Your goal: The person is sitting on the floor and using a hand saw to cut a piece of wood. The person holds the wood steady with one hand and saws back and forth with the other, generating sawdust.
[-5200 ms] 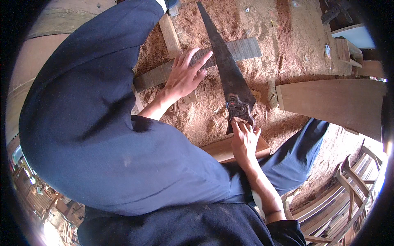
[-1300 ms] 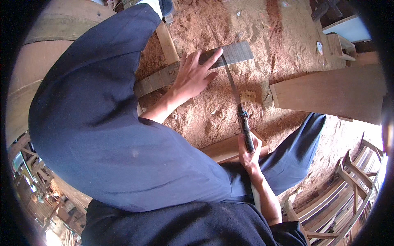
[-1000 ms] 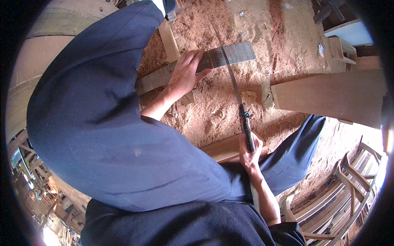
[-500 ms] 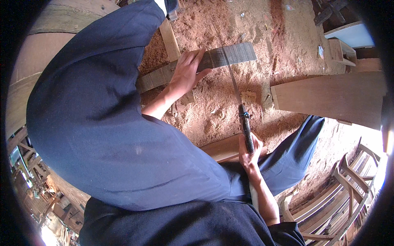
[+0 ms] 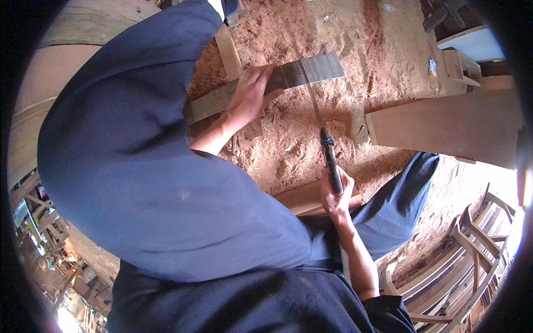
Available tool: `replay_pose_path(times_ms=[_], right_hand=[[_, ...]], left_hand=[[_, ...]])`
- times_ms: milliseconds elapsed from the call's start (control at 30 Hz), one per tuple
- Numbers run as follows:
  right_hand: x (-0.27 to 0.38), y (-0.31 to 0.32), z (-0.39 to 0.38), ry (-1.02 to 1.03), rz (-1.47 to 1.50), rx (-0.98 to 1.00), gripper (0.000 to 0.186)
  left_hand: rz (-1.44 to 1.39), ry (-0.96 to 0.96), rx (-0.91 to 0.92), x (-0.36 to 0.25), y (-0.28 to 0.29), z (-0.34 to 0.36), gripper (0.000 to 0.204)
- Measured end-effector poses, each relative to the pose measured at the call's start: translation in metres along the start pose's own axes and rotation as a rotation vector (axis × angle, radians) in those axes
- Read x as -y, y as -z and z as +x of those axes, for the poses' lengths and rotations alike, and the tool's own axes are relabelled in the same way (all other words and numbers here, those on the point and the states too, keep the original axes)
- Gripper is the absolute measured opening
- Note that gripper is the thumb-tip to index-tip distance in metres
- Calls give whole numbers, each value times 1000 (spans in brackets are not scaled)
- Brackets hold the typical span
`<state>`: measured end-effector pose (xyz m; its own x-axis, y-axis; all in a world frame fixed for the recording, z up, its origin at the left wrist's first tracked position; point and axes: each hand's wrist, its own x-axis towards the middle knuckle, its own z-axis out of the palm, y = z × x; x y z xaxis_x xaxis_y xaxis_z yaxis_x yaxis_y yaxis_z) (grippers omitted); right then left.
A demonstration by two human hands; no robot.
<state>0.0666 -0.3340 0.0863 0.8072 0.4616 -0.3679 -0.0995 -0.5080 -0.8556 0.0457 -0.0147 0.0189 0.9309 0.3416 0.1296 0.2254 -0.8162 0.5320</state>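
Observation:
A long, narrow wooden board (image 5: 325, 66) with dark lines across it lies aslant over a lighter wooden bar (image 5: 228, 51). My left hand (image 5: 251, 91) presses on the board and grips it, thumb toward its near edge. To the right of that hand, the thin blade of a handsaw (image 5: 313, 102) meets the board crosswise, a short way from the board's right end. My right hand (image 5: 337, 191) is wrapped around the saw's dark handle, nearer my body.
Sawdust covers the floor (image 5: 288, 28). A wide plank (image 5: 444, 127) juts in at the right, and another piece of wood (image 5: 302, 197) lies behind my right hand. Racked timber strips (image 5: 444, 277) stand at lower right. My bent leg (image 5: 127, 127) fills the left side.
My right hand and the saw have moved forward, away from my body. The board's right end has shifted slightly left and up, while my left hand keeps its place on it.

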Motion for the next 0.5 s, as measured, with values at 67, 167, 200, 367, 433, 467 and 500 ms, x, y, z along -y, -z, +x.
replay_pose_path(times_ms=[67, 167, 200, 367, 433, 467, 500], right_hand=[[-6, 11, -9, 71, -127, 11, 16], [-14, 10, -6, 55, -63, 15, 15], [-16, 9, -3, 64, -70, 20, 15], [-4, -7, 16, 39, -49, 17, 12], [10, 3, 3, 5, -12, 47, 15], [0, 6, 0, 25, -72, 34, 17], [-2, 7, -2, 36, -65, 29, 17]], left_hand=[[52, -7, -5, 0, 3, 0, 74], [143, -43, -52, 8, -5, -4, 73], [129, -50, -59, 13, -7, -5, 73], [61, -58, -7, 13, -5, -1, 78], [66, -28, 24, 13, -4, -1, 79], [98, -44, 25, 15, -2, 0, 80], [122, -63, 30, 16, -1, -1, 80]])
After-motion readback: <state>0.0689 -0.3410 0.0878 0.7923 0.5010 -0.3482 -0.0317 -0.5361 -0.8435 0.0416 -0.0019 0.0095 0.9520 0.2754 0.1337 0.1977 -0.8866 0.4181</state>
